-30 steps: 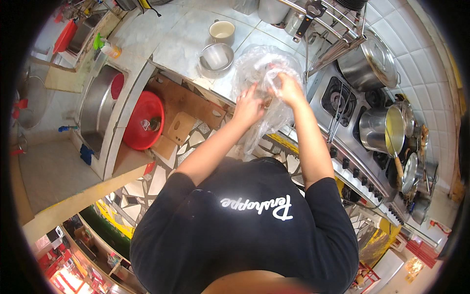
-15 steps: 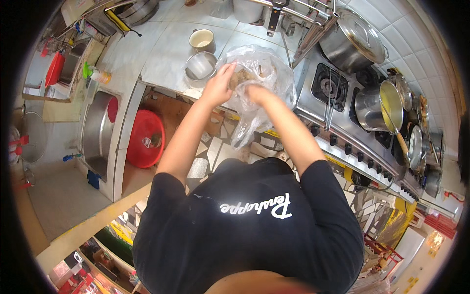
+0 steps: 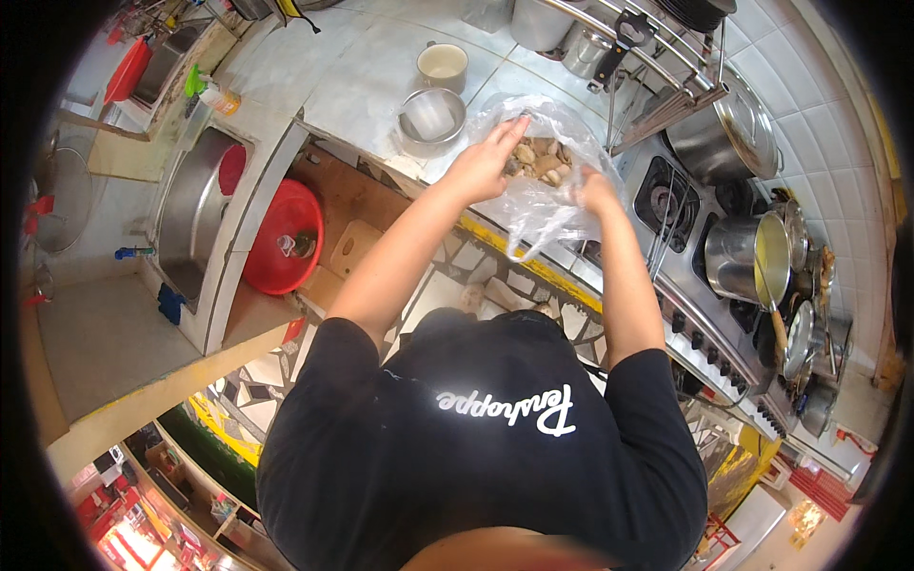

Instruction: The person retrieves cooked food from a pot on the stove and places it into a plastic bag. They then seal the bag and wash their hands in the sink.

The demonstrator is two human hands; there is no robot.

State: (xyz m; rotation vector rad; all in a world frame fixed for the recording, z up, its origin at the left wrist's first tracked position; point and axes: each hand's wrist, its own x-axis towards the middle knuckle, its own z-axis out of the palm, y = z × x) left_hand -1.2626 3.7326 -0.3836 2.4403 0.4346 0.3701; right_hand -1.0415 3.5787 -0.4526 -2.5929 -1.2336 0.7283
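Note:
A clear plastic bag (image 3: pixel 538 214) sits at the counter's front edge beside the stove, its mouth spread wide. Brown and pale lumpy food pieces (image 3: pixel 539 162) show inside; their kind is not certain. My left hand (image 3: pixel 488 167) holds the bag's left side, fingers fairly straight along the rim and thumb hidden. On the opposite side my right hand (image 3: pixel 594 193) has its fingers curled round the plastic. Left of the bag stands a metal bowl (image 3: pixel 452 138) with a whitish cup-like container (image 3: pixel 430 118) in it. Just behind that is a cream mug (image 3: pixel 443 65).
To the right, the gas stove (image 3: pixel 666 200) carries a large lidded pot (image 3: pixel 728 128) and an open pot (image 3: pixel 747 257) with a ladle in it. A metal rack (image 3: pixel 666 100) overhangs the counter's back right. At left are a steel sink (image 3: pixel 190 205) and a red basin (image 3: pixel 286 238) below.
My right hand has come out from the middle of the bag to its right side. The bag's mouth is wider and the pieces inside show more. The whole view has shifted.

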